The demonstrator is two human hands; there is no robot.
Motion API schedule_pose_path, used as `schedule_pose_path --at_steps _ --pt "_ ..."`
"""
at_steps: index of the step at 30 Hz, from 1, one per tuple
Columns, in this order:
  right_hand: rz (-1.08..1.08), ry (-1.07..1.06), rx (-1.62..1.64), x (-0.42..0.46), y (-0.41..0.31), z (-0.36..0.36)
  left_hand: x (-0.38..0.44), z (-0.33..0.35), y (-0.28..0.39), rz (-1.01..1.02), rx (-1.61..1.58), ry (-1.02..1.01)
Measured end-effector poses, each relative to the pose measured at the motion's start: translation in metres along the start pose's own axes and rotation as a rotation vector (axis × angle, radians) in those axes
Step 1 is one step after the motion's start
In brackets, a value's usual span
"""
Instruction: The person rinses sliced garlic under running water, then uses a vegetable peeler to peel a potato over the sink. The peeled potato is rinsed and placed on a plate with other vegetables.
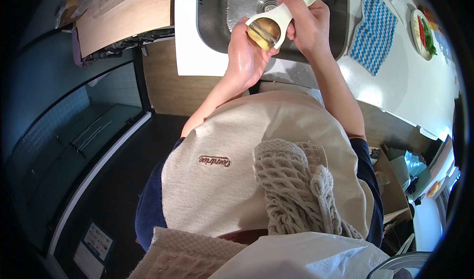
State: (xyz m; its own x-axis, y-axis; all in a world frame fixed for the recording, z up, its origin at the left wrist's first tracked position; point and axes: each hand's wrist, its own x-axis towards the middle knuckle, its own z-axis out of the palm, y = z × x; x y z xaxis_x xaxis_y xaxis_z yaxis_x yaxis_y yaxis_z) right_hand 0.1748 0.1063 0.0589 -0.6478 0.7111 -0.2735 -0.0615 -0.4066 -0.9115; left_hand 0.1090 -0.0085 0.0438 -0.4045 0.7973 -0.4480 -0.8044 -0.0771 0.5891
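Over the near part of a stainless steel sink (pixel 214 19), my left hand (pixel 244 55) cups a partly peeled potato (pixel 261 44). Yellow flesh shows on its lower side and brownish skin on its upper side. A white-handled peeler (pixel 285 14) is in my right hand (pixel 311 23), its thumb lying along the handle. The peeler's wide frame surrounds the potato in this view, and its metal blade crosses the potato's face. Whether the blade touches the surface I cannot tell. Behind the peeler, the sink's drain (pixel 267 5) is partly covered.
A blue-and-white patterned cloth (pixel 374 32) lies on the white countertop (pixel 389 86) right of the sink. Beyond it, a plate (pixel 416 38) holds red and green peppers (pixel 428 38). At the left are a wooden board (pixel 126 19) and a glass door (pixel 100 112). An open cardboard box (pixel 392 190) stands lower right.
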Motion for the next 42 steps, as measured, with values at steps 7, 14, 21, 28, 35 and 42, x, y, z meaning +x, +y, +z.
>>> schedule_pose_path --at_steps 7,14,21,28,35,42 --pt "-0.031 0.054 0.096 0.005 0.007 -0.001 -0.004 -0.004 -0.003 0.030 -0.112 0.033" --pt "-0.341 0.325 -0.693 0.062 0.032 -0.087 -0.013 -0.018 0.020 0.068 -0.124 -0.014" --pt "-0.202 0.285 -0.310 0.038 -0.011 -0.043 -0.001 -0.015 0.012 -0.086 -0.193 -0.142" --pt "-0.101 0.073 0.033 0.010 -0.005 -0.010 0.002 0.000 0.009 -0.138 -0.134 0.037" --pt "-0.004 0.006 -0.011 0.001 -0.004 -0.001 0.003 -0.004 0.001 -0.104 -0.106 -0.076" --pt "-0.006 0.006 -0.007 0.001 -0.006 -0.001 -0.001 0.000 0.003 -0.115 -0.108 -0.133"
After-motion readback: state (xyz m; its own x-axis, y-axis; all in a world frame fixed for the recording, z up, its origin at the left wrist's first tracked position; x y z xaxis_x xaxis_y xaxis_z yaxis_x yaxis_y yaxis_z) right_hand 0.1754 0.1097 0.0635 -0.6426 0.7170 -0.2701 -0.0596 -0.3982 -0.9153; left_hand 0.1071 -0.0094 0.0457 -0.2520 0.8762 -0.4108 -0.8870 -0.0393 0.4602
